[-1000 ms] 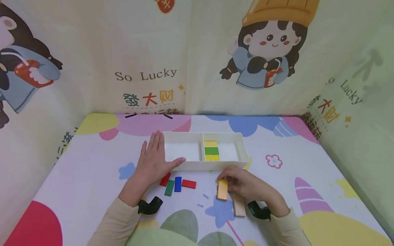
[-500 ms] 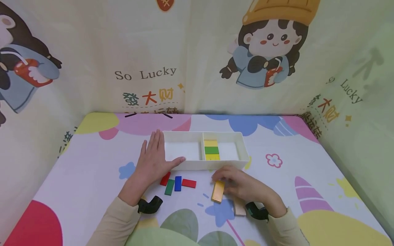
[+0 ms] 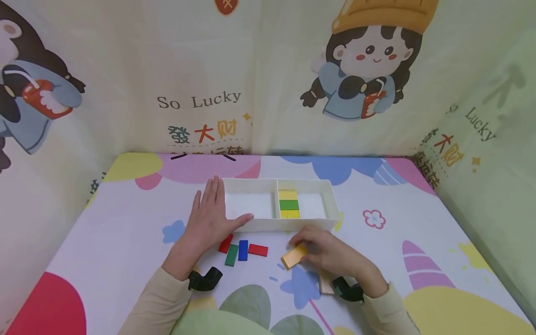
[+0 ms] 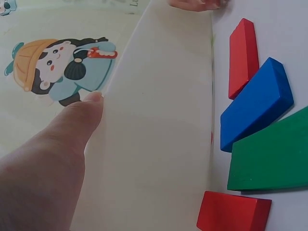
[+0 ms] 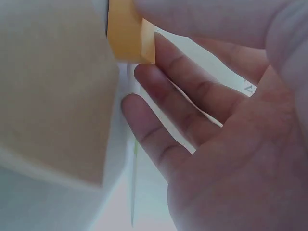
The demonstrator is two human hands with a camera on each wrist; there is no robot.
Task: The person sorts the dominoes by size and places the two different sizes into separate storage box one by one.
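Orange block (image 3: 294, 256) turned | right hand (image 3: 331, 250) pinches it (exact contact unclear) | left hand (image 3: 208, 217) outstretched

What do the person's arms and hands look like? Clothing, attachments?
Left hand and right hand: bare, no gloves. Left sleeve and right sleeve: beige, long, ending near the wrist. Left wrist unit and right wrist unit: black, curved; no cables visible.

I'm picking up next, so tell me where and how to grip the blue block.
Probably best pinched by its two short ends, from above: the blue block lies flat, its long sides crowded by the green block and a red block, while both ends look free.
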